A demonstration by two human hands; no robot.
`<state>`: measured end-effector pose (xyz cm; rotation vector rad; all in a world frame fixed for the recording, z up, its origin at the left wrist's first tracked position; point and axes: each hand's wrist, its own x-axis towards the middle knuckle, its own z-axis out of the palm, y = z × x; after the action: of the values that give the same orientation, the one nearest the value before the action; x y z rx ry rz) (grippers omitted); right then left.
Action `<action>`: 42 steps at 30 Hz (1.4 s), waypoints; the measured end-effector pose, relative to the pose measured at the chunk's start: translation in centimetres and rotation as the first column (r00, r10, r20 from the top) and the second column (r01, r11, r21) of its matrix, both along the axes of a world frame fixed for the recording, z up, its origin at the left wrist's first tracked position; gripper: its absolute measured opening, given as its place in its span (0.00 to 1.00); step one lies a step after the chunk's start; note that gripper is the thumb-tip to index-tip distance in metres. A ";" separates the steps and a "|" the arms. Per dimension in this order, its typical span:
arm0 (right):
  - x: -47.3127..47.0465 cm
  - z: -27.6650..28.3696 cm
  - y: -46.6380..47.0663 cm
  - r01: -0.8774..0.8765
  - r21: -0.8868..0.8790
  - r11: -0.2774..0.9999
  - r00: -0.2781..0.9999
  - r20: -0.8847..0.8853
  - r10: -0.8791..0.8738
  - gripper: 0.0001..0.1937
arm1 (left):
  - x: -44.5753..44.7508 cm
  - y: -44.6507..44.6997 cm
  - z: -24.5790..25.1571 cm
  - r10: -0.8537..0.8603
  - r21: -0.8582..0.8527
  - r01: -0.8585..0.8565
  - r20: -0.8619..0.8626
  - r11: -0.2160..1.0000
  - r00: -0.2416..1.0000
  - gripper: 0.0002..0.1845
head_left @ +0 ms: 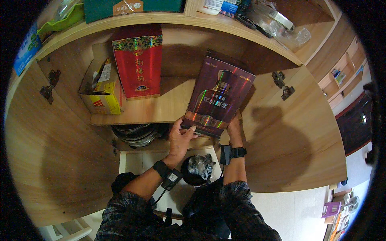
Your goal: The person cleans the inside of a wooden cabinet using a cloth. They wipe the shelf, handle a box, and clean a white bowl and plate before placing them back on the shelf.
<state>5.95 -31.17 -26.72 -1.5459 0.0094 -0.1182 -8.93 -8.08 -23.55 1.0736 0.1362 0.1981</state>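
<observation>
A dark maroon liquor gift box [218, 96] with a bottle printed on its face is tilted to the right, at the right part of the cabinet shelf [175, 111]. My left hand [181, 137] grips its lower left corner, thumb on the front. Behind its lower right edge is my right hand [233, 125], its fingers mostly hidden by the box. A red liquor box [140, 66] stands upright on the shelf, left of the maroon one. At the shelf's left end sits an opened yellow carton [104, 99] with its flap up.
Open cabinet doors flank me on the left [69, 162] and right [286, 135]. Stacked pans [137, 135] lie beneath the shelf. Below my hands, an open drawer [169, 192] holds a black round pan with plastic wrap [200, 167]. Bottles and scissors [253, 24] rest on the upper ledge.
</observation>
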 end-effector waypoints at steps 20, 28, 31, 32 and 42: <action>-0.6 1.8 1.2 0.080 -0.231 0.970 0.960 0.281 -0.012 0.31 | 0.2 -0.1 -0.5 0.021 0.001 -0.021 0.001 1.000 1.000 0.27; -3.9 7.4 2.1 0.041 -0.399 0.916 0.998 0.055 -0.020 0.25 | 0.7 -0.4 -0.9 0.008 -0.045 -0.006 0.041 0.999 0.999 0.25; -4.4 8.2 1.7 0.056 -0.611 0.790 0.995 0.096 0.003 0.25 | 0.6 -0.1 -0.5 -0.016 0.025 0.015 0.025 1.000 1.000 0.24; -4.7 8.4 1.7 0.118 -0.648 0.753 0.983 0.185 0.006 0.26 | 0.4 -0.1 -0.4 -0.014 -0.001 0.014 0.040 1.000 0.999 0.23; -3.8 4.8 2.1 0.024 -0.491 0.871 0.982 0.173 0.071 0.26 | 0.8 0.3 -1.2 -0.008 0.010 0.008 0.036 1.000 0.999 0.19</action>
<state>2.11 -29.03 -21.94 -2.0410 -0.2033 -0.2618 -8.12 -7.75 -24.77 1.0795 0.0985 0.2107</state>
